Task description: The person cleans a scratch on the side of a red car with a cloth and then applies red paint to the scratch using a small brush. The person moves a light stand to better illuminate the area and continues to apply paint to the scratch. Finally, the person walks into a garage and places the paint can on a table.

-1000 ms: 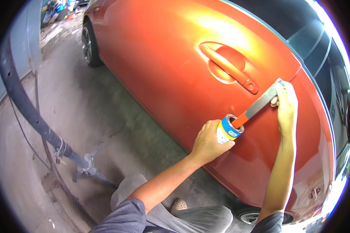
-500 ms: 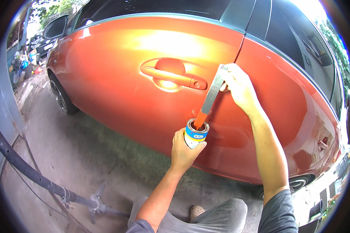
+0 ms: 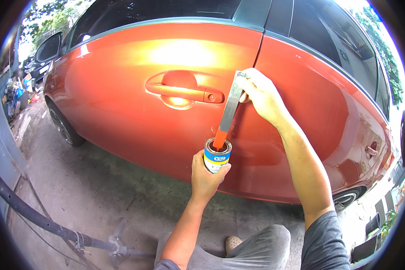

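Observation:
My left hand [image 3: 205,179] is closed round a small open paint can [image 3: 217,158] with a blue, yellow and white label. My right hand [image 3: 259,92] pinches the top of a flat metal stirring strip [image 3: 231,106]. Wet orange-red paint coats the strip's lower end, which points down into the can's mouth. Inside the can the paint's surface is mostly hidden by the rim and strip. Just beyond both hands is the orange-red car door [image 3: 121,112], with its door handle [image 3: 184,92] left of the strip.
A rear door [image 3: 319,99] with duller patches stands at the right. A dark pole [image 3: 45,220] crosses the concrete floor [image 3: 117,189] at the lower left. My bent knee [image 3: 274,238] and a beige clog [image 3: 232,243] are below. Clutter [image 3: 24,92] lies at the far left.
The whole view has shifted, so car, can and hands appear further left. My grips on can and strip are unchanged, and the strip's painted end remains at the can's mouth.

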Demonstrator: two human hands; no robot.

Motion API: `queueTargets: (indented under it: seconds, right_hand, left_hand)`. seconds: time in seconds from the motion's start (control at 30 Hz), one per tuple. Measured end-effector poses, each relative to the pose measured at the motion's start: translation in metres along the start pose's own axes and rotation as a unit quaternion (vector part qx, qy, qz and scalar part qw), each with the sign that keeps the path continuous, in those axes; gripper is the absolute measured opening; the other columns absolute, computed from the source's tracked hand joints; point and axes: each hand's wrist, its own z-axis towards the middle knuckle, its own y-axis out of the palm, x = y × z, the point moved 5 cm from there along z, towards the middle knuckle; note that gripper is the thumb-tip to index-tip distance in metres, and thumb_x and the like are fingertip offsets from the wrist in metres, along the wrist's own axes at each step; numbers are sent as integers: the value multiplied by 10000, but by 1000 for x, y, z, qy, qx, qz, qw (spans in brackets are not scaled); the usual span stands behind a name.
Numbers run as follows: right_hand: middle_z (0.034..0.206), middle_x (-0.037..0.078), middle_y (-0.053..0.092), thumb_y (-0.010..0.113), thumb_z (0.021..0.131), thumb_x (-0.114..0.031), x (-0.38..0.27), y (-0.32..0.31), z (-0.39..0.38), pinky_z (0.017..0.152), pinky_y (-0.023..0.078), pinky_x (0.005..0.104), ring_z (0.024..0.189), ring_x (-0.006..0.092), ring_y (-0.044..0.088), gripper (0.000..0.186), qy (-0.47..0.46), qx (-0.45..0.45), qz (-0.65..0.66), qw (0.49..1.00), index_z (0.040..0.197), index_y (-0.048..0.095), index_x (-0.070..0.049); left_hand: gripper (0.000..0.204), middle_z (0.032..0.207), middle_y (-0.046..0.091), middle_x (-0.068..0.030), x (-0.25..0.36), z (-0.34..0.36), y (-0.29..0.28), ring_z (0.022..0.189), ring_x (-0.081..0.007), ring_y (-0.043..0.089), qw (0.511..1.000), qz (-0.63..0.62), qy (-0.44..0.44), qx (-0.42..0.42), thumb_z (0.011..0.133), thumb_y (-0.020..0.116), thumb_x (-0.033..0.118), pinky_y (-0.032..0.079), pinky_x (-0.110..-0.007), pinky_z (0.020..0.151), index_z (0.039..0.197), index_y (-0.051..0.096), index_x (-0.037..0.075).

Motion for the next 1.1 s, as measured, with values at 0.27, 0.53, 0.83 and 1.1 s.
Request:
queueTargets:
  seconds: [0.27, 0.53, 0.83, 1.1]
  right_hand:
    - [886, 53, 662, 631, 1091, -249, 3, -5, -8, 737, 551, 293, 770, 112, 643, 263, 40, 30, 7, 999, 1173, 666, -1]
    - [878, 45, 669, 601, 1099, -193, 7, -31, -36, 741, 547, 300, 756, 103, 633, 218, 59, 67, -32, 996, 1168, 658, 6]
    - [902, 66, 693, 609, 1070, -161, 9, -26, -52, 695, 547, 291, 739, 121, 660, 171, 70, 25, -44, 996, 1116, 646, 0]
    - [942, 90, 705, 737, 1016, -206, -17, 37, -68, 788, 560, 323, 828, 169, 659, 261, 3, -23, -209, 978, 1189, 668, -23]
  left_hand:
    - [656, 1278, 558, -143, 11, -1, 0, 1176, -234, 610, 1000, 20, 20, -12, 814, 889, 206, 516, -404, 1019, 1329, 540, -4]
    - [647, 1304, 564, -134, 7, -14, 20, 1256, -287, 572, 999, 12, -7, -39, 798, 894, 211, 479, -449, 1082, 1334, 574, 40]
    - [670, 1335, 552, -131, 12, -19, 23, 1280, -294, 558, 998, -21, 6, -51, 788, 893, 197, 466, -454, 1102, 1359, 574, 53]
    - [727, 1389, 576, -129, 13, -58, -20, 1327, -317, 546, 997, 30, 73, -13, 763, 904, 166, 443, -455, 1135, 1408, 579, 84]
